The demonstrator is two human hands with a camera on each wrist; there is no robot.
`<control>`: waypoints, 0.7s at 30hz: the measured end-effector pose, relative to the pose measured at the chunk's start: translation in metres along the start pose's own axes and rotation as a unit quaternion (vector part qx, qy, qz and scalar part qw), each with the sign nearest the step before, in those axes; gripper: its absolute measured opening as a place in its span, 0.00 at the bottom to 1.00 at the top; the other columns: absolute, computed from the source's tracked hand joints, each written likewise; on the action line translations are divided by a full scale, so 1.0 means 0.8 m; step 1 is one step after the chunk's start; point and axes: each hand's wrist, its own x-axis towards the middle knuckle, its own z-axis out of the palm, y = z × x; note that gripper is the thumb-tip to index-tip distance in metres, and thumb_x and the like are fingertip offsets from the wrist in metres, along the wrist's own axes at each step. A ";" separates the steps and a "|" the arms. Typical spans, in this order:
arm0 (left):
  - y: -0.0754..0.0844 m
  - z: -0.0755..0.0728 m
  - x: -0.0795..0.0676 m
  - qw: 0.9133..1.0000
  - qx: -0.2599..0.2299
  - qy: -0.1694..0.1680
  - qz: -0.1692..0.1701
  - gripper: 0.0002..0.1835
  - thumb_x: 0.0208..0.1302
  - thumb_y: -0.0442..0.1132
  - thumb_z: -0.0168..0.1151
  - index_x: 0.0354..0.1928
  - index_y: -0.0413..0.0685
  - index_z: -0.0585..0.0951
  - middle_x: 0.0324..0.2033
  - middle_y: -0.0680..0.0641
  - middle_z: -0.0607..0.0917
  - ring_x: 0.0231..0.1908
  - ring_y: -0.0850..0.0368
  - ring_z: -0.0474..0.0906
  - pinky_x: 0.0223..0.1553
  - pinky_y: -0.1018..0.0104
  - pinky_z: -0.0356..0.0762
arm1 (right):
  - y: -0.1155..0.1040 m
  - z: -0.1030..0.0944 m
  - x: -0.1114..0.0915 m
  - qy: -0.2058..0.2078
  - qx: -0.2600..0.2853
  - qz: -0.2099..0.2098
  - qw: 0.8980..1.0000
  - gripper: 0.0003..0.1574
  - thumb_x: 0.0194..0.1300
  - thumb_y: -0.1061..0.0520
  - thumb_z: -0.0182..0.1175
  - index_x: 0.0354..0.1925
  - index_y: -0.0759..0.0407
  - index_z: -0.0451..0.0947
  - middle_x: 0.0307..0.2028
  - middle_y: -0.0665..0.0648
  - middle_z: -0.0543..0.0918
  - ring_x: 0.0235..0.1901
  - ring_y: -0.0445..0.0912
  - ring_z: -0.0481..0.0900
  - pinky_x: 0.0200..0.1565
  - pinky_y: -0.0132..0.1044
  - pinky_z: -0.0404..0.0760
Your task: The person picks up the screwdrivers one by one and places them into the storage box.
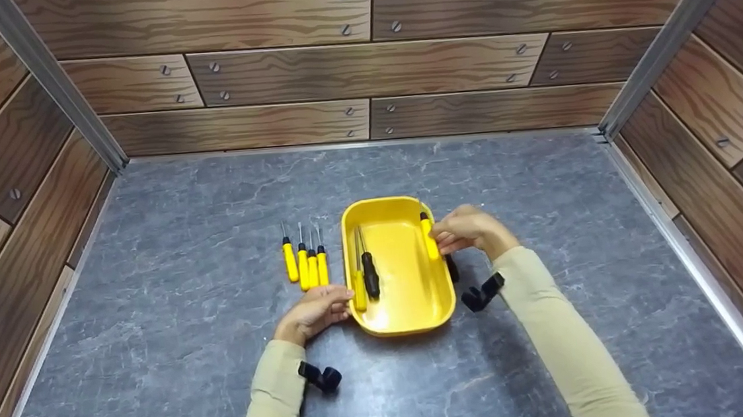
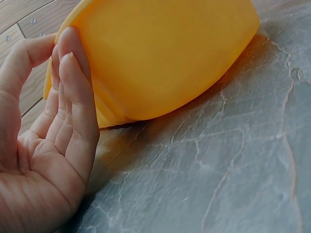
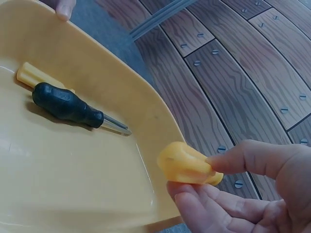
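Note:
A deep yellow plastic tray point(image 1: 402, 322) stands on the floor in the middle of the head view. At its left wall my left hand point(image 1: 318, 311) pinches the rim, with fingers along the outside, as the left wrist view shows. Inside, beside that wall, lie a yellow-handled screwdriver point(image 1: 359, 292) and a black-handled screwdriver point(image 1: 370, 276), shafts pointing away from me. My right hand point(image 1: 469, 230) pinches another yellow screwdriver point(image 1: 429, 238) by its handle between thumb and fingers, over the tray's right wall. In the right wrist view the handle's rounded end faces the tray.
Several yellow-handled screwdrivers point(image 1: 303, 267) with black collars lie side by side left of the tray. Against the tray's right outer side a black object point(image 1: 452, 270) shows partly. Wood-patterned panels point(image 1: 360, 70) wall in the grey marbled surface point(image 1: 212, 201) at the back and sides.

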 end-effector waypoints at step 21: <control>0.000 0.000 -0.002 1.000 -0.002 -0.003 0.000 0.03 0.63 0.38 0.60 0.34 0.47 0.80 0.26 0.55 0.86 0.26 0.66 0.79 0.35 0.76 0.80 | -0.008 0.021 0.009 -0.012 -0.005 0.013 1.000 0.11 0.57 0.66 0.59 0.40 0.71 0.77 0.18 0.52 0.83 0.19 0.40 0.83 0.30 0.29 0.86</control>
